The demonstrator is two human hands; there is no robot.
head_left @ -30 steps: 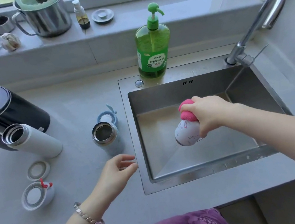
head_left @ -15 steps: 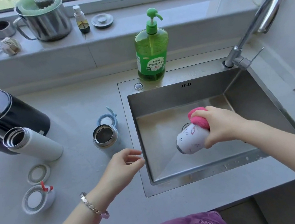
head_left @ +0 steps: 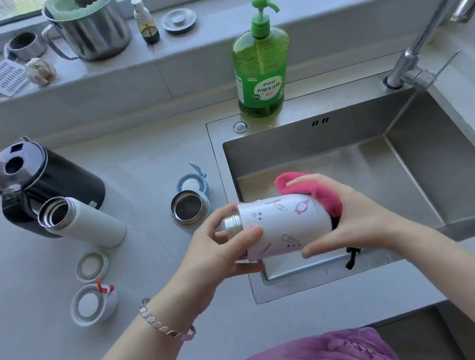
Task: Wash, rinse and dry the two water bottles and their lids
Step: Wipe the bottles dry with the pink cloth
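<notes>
Gripping a printed white bottle point(head_left: 287, 224) sideways above the front-left corner of the sink point(head_left: 302, 140). Wrapped round the steel neck end with the left hand point(head_left: 217, 252), thumb laid across the white body. Cupped at the base by the right hand point(head_left: 355, 216), fingers bent over the top and pressing a pink cloth point(head_left: 323, 193) against the bottle's end. Standing just left of the sink on the bench point(head_left: 133, 165): a small open steel bottle point(head_left: 191, 211), with a blue lid point(head_left: 191, 183) right behind it. Farther left of the sink: a tall white bottle point(head_left: 86, 221), open, just in front of a black kettle point(head_left: 50, 179); nearer the bench's front edge, a flat ring point(head_left: 92, 266) and a white lid with a red tab point(head_left: 92, 304). Set on the sink's back rim: a green pump bottle of dish soap point(head_left: 261, 69). Rising from the sink's back-right corner: a chrome tap point(head_left: 437, 11).
</notes>
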